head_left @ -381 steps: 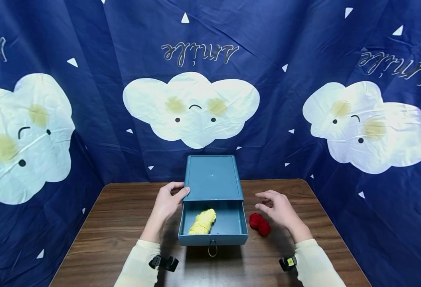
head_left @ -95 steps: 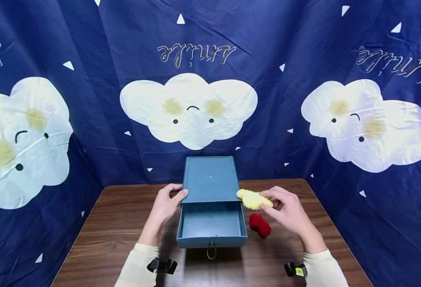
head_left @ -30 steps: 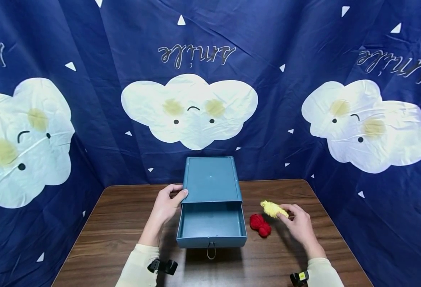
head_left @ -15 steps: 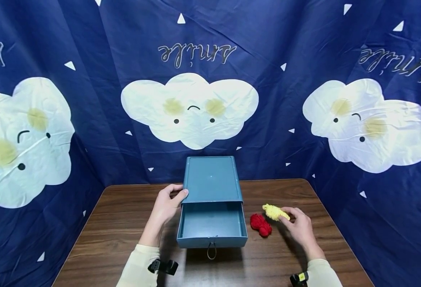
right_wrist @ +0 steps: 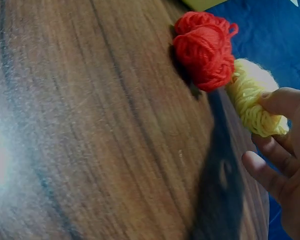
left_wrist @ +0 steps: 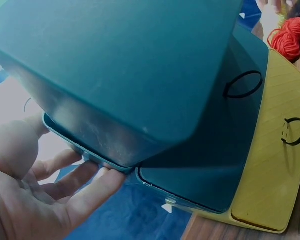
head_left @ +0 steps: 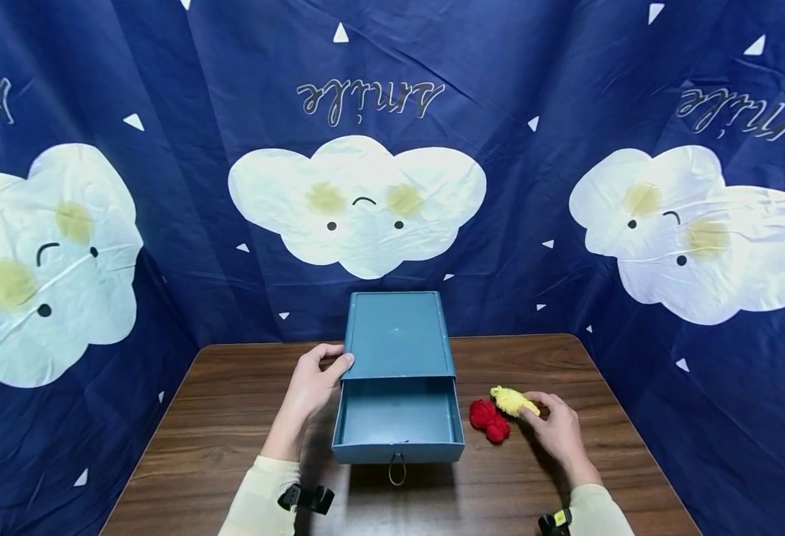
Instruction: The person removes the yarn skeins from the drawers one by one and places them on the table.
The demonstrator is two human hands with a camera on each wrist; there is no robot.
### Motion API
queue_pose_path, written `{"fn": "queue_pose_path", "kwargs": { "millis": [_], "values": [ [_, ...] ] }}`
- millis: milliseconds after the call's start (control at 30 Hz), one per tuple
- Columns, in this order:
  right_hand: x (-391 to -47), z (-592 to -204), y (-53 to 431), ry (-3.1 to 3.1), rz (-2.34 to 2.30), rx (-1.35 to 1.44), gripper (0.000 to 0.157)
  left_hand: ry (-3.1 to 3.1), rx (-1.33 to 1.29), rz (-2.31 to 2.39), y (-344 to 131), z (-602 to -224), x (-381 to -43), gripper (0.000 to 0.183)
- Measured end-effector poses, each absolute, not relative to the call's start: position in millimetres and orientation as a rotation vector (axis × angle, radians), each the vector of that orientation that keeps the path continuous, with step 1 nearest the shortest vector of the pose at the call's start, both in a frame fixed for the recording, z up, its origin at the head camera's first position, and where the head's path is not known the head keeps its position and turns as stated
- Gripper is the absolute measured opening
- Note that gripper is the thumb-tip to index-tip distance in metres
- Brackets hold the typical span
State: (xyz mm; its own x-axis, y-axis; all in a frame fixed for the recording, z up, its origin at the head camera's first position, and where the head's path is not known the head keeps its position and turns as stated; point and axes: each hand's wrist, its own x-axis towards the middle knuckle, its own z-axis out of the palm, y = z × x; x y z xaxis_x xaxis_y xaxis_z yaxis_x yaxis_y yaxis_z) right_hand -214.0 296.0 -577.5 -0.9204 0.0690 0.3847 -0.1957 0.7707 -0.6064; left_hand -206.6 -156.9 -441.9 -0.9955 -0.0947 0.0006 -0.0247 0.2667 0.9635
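In the head view, a blue-green drawer cabinet (head_left: 397, 335) stands with its top drawer (head_left: 399, 452) pulled out, nothing inside it. My left hand (head_left: 310, 381) rests against the cabinet's left side near the top front corner; its fingertips press the frame's edge in the left wrist view. On the right, my right hand (head_left: 558, 428) pinches a skein of yellow yarn (head_left: 511, 400) between thumb and fingers, low over the table. A skein of red yarn (head_left: 489, 420) lies just left of the yellow one, right of the drawer; their ends meet in the right wrist view (right_wrist: 205, 52).
Beneath the pulled-out drawer, the left wrist view shows another blue-green drawer (left_wrist: 200, 170) and a yellow drawer (left_wrist: 270, 175), each with a dark loop pull. The brown wooden table (head_left: 231, 417) is enclosed by a dark blue cloth (head_left: 184, 97) with clouds.
The yellow yarn went from inside the drawer to my right hand, then rightward and down beside the red yarn, sinking slightly in the last second. My left hand stays at the cabinet.
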Motion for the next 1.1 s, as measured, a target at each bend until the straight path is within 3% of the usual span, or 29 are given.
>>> {"fn": "queue_pose_path", "kwargs": {
  "millis": [1100],
  "values": [
    [-219.0,-589.1,291.8,-2.693,0.966,0.023,0.026,-2.44,0.092,-1.861,-158.3,-440.6,-206.9,0.041]
  ]
}}
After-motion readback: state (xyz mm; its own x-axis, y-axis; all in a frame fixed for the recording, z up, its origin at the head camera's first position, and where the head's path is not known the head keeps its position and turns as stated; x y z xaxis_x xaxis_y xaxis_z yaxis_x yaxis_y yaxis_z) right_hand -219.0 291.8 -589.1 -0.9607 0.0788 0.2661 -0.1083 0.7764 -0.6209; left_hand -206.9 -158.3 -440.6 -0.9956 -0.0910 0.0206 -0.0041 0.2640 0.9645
